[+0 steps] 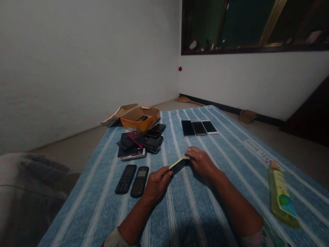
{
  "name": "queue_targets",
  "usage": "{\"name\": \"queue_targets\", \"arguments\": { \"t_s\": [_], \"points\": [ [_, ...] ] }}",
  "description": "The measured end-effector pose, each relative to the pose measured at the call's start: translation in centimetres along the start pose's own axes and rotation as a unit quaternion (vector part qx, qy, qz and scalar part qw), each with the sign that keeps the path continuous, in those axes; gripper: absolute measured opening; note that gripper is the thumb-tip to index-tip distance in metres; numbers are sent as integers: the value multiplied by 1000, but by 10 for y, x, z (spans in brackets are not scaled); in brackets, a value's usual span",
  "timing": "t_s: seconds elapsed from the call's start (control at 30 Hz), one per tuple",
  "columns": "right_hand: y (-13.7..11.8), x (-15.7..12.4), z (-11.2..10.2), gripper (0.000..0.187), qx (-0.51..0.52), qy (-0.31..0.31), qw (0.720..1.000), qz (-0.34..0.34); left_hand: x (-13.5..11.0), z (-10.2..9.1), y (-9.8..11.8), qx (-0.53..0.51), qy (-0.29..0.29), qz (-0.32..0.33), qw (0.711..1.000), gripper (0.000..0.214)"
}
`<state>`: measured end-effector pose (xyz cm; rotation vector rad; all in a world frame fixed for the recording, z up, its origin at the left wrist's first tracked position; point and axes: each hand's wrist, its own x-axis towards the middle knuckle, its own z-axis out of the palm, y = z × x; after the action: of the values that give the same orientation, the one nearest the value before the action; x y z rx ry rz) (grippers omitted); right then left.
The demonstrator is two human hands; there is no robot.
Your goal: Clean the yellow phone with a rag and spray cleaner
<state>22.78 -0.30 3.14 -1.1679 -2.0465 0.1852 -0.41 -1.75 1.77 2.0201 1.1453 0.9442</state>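
Note:
Both my hands hold one phone with a yellow edge just above the blue striped cloth. My left hand grips its near end with closed fingers. My right hand pinches its far end. Two black keypad phones lie side by side just left of my left hand. A pile of several phones, one with a pink case, sits farther back on the left. Three smartphones lie in a row beyond my right hand.
An orange cardboard box with a phone inside stands at the cloth's far left corner, its lid beside it. A yellow-green bottle lies on the cloth at the right. White walls and a dark window frame stand behind. A grey cushion is at the left.

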Motion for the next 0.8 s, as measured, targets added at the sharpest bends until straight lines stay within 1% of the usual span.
{"name": "queue_targets", "arguments": {
  "t_s": [0.1,0.2,0.37,0.47,0.6,0.67,0.8],
  "points": [
    [-1,1,-3,29,-25,-18,999,11,-1,0,1,4,-4,3,1000,28],
    [-12,2,0,27,-44,-38,998,9,-1,-1,2,-2,-2,8,1000,27],
    [-44,2,16,24,-26,-61,997,-38,1,-2,6,-12,1,11,1000,24],
    [-56,1,24,21,-2,-59,996,-67,1,-3,7,-21,3,10,1000,23],
    [-52,-1,26,22,24,-44,996,-80,0,-3,5,-24,2,14,1000,22],
    [-45,-2,24,23,27,-30,996,-78,0,-3,3,-22,7,18,1000,22],
    [-24,-4,18,25,10,0,999,-53,-2,-2,-1,-12,12,15,1000,24]
  ]
}}
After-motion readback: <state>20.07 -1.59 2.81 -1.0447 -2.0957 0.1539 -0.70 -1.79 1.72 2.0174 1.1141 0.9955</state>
